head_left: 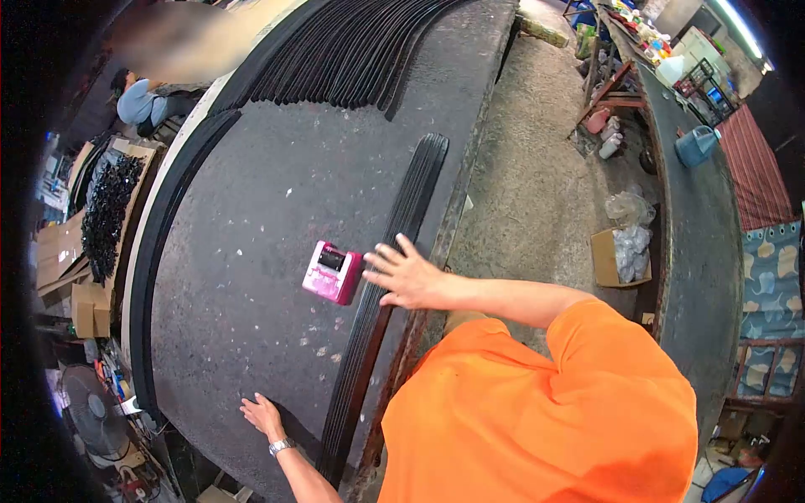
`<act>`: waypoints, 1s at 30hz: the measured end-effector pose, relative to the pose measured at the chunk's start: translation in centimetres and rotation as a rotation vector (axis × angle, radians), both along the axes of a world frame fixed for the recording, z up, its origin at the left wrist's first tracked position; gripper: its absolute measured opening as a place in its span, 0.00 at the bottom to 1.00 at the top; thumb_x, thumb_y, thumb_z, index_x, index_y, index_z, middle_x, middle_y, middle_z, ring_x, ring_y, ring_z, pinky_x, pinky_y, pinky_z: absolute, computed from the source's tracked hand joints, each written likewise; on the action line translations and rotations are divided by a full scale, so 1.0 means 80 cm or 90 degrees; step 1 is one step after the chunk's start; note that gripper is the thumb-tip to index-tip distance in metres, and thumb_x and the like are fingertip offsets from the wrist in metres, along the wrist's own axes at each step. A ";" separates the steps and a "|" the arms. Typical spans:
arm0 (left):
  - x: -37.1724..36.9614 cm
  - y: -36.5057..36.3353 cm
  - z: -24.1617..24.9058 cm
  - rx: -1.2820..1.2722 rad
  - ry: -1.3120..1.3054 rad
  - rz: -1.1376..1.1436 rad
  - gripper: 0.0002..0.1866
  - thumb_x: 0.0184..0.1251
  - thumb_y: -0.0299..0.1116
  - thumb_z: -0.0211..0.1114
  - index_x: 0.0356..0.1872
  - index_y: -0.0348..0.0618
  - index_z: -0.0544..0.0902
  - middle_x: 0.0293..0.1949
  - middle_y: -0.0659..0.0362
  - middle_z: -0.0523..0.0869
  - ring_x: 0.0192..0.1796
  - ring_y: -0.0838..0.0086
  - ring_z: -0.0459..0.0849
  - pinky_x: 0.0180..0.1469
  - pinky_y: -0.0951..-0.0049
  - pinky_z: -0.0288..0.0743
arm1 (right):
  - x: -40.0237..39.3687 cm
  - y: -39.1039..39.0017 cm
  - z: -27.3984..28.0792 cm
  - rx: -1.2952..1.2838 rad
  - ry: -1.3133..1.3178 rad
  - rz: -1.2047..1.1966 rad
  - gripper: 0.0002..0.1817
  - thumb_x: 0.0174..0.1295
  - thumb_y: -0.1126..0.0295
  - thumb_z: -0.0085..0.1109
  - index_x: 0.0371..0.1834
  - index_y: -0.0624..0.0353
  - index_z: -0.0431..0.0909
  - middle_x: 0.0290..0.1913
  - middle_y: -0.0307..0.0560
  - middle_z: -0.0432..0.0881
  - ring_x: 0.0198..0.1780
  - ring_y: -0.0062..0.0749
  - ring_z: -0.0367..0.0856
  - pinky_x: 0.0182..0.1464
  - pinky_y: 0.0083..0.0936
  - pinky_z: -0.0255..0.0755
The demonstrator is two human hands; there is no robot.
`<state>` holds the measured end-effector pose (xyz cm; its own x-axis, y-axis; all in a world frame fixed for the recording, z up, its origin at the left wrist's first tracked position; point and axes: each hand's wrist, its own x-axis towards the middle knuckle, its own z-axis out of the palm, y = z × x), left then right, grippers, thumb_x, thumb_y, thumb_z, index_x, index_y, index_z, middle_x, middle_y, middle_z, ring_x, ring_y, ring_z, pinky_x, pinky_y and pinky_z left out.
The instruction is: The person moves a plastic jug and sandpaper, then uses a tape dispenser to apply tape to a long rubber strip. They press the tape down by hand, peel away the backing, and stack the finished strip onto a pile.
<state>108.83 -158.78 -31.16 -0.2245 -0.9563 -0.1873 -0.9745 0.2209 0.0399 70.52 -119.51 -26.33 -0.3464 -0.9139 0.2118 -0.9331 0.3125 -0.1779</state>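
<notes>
My right hand (402,272), fingers spread, lies over a row of long black strips (402,214) along the table's near edge. Just beyond its fingertips stands a small pink-and-white box (334,272) with a black roller-like part in its top. My left hand (264,417) rests open on the dark tabletop (243,277), fingers stretched out and a metal watch on the wrist. The same strips run between the left hand and my body, their lower end partly hidden by the left forearm.
Many curved black strips (335,54) lie side by side at the table's upper end. More strips (155,243) line its far edge. A fan (88,411) stands beyond it. Behind me are a side bench (700,243) with a blue jug (698,146) and a carton (605,260). A person (142,101) sits across.
</notes>
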 end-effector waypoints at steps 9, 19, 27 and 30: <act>-0.168 0.193 0.060 0.048 0.151 -0.072 0.45 0.70 0.56 0.68 0.74 0.27 0.69 0.75 0.29 0.68 0.78 0.39 0.65 0.80 0.48 0.57 | -0.141 0.046 -0.007 -0.023 -0.080 0.071 0.43 0.61 0.39 0.68 0.78 0.43 0.69 0.80 0.44 0.68 0.81 0.43 0.62 0.77 0.76 0.45; -0.334 0.238 0.094 0.123 0.349 -0.339 0.65 0.47 0.44 0.84 0.86 0.52 0.51 0.81 0.41 0.60 0.84 0.46 0.56 0.82 0.43 0.53 | -0.144 0.043 -0.009 0.052 -0.058 0.093 0.44 0.65 0.38 0.63 0.81 0.43 0.65 0.82 0.45 0.63 0.83 0.46 0.55 0.78 0.76 0.37; -0.338 0.223 0.082 0.109 0.291 -0.317 0.68 0.39 0.49 0.86 0.86 0.56 0.54 0.77 0.48 0.68 0.79 0.50 0.67 0.79 0.35 0.53 | -0.133 0.040 -0.004 0.072 -0.018 0.063 0.44 0.65 0.39 0.62 0.82 0.43 0.64 0.82 0.44 0.63 0.83 0.45 0.56 0.78 0.76 0.41; -0.327 0.218 0.081 0.102 0.299 -0.319 0.68 0.39 0.48 0.86 0.85 0.56 0.54 0.77 0.47 0.69 0.78 0.50 0.67 0.78 0.38 0.54 | -0.129 0.039 0.001 0.091 -0.020 0.050 0.43 0.66 0.39 0.62 0.82 0.43 0.63 0.82 0.44 0.63 0.83 0.45 0.56 0.78 0.76 0.41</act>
